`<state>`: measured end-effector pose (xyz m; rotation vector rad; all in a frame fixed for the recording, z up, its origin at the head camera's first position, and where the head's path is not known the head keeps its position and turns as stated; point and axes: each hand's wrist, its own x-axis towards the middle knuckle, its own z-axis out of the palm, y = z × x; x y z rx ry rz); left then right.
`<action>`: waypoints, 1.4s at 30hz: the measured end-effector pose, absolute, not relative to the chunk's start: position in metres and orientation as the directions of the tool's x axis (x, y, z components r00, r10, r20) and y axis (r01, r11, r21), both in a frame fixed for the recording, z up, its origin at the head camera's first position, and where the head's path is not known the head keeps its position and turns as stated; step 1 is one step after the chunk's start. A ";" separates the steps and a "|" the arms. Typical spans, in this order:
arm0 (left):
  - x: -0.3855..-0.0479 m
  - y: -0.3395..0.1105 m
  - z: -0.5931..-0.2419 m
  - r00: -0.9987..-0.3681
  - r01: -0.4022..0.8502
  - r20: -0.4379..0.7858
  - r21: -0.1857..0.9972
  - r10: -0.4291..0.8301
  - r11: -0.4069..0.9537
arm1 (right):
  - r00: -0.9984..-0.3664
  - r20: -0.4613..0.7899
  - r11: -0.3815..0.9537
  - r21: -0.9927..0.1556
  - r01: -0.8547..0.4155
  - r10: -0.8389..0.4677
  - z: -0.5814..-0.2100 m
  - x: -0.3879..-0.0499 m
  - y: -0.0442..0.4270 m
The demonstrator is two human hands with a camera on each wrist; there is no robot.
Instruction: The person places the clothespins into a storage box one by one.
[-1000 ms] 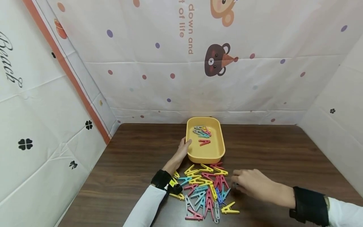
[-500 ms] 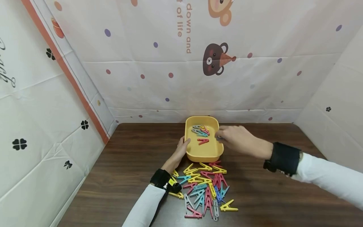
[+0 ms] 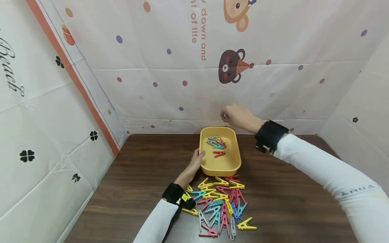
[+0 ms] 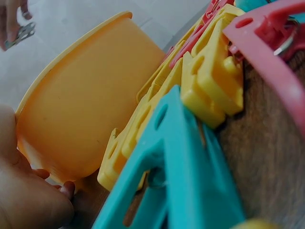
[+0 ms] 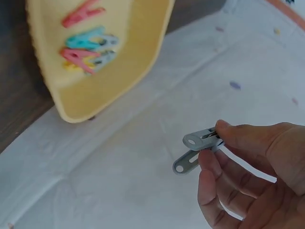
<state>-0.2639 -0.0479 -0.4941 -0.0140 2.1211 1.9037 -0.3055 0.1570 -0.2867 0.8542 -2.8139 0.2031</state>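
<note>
My left hand (image 3: 193,166) holds the left side of a yellow plastic tub (image 3: 231,160). In the left wrist view, its fingertips (image 4: 66,190) show low on the tub's outer wall. Up beyond the far end of the tub, in the air, is my right hand (image 3: 240,117). Its thumb and fingers pinch a grey clothespin (image 5: 204,141), clearly seen in the right wrist view. Inside the tub lie several clothespins in a small cluster, with a red clothespin (image 3: 219,154) apart from them. A loose pile of pink, yellow, teal, blue and grey clothespins (image 3: 224,216) lies in front of the tub.
Everything stands on a dark wood-grain table (image 3: 285,189). A printed white cloth (image 3: 170,91) hangs behind the table's far edge and along both sides. A yellow clothespin (image 3: 247,225) lies at the pile's right edge; others are near my left wrist.
From beside the pile, my right hand has risen past the tub's right side to above its far end, carrying the grey clothespin. The left hand and tub stay in place.
</note>
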 end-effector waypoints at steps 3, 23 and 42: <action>-0.263 -0.050 -0.494 -0.961 -0.194 -0.214 0.973 0.173 0.126 | -0.827 0.215 0.829 -0.110 -0.549 -0.519 -0.280 -0.321 0.146; -0.261 -0.048 -0.498 -0.968 -0.159 -0.179 0.980 0.178 0.123 | -0.933 -0.103 0.892 -0.348 -0.290 -0.344 -0.358 -0.378 0.124; -0.270 -0.044 -0.497 -0.971 -0.174 -0.193 0.975 0.143 0.136 | -0.937 -0.183 0.955 -0.081 -0.286 -0.296 -0.396 -0.388 0.114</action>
